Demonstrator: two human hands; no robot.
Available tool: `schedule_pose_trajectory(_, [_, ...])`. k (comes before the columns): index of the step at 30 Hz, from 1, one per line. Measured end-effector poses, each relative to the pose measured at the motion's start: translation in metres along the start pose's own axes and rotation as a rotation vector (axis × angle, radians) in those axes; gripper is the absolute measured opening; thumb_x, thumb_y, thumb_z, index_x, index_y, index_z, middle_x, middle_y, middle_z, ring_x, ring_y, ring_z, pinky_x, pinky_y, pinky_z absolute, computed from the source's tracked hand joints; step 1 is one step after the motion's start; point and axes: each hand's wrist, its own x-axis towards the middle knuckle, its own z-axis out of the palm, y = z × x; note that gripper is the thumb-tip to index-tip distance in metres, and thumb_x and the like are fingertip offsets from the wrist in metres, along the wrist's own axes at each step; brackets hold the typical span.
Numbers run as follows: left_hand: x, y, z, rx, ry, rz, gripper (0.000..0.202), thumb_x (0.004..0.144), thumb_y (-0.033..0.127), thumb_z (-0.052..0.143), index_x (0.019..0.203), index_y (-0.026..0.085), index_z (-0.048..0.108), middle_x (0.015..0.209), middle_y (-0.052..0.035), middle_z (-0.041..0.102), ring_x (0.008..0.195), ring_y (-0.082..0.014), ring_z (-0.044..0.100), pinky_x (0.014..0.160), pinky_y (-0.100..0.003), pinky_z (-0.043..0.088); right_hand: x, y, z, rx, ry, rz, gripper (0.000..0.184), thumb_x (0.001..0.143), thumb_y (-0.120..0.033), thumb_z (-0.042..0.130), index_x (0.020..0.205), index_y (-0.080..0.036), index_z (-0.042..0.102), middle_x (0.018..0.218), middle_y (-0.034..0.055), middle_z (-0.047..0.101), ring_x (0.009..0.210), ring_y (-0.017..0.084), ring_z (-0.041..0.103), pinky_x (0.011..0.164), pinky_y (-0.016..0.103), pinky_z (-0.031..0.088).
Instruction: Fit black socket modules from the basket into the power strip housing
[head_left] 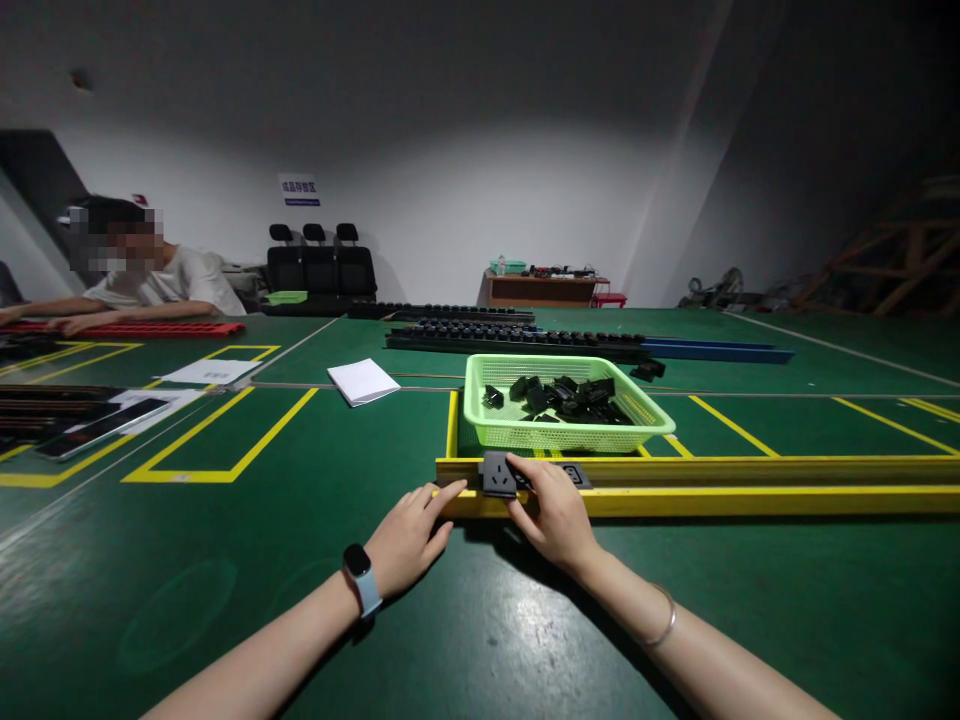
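Note:
A long yellow rail [750,485] lies across the green table in front of me. Its left end holds a black socket module [498,473] and a second one [574,474] beside it. My right hand [553,515] rests on the rail with its fingers curled over the black socket module. My left hand [409,535], with a watch on the wrist, lies on the table at the rail's left end, fingers stretched out and touching the rail's end. Just behind the rail stands a light green basket [480,412] with several black socket modules [562,398] inside.
A white paper pad [363,381] lies to the left of the basket. Long black socket strips [517,338] and a blue rail [716,350] lie farther back. A person [150,280] sits at far left over a red rail [135,328]. Yellow tape [225,430] marks boxes on the table.

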Motion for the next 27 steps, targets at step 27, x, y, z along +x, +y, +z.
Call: schedule_pose_trajectory(27, [-0.0001, -0.0009, 0.0013, -0.001, -0.023, 0.004, 0.055, 0.092, 0.022, 0.044, 0.144, 0.029, 0.026, 0.109, -0.0072, 0.054, 0.101, -0.0230, 0.053, 0.091, -0.044, 0.046, -0.0014, 0.0003, 0.0019, -0.019, 0.052, 0.014, 0.043, 0.086, -0.034, 0.058, 0.124, -0.016, 0.046, 0.111, 0.0122, 0.062, 0.100, 0.026, 0.058, 0.087, 0.043, 0.048])
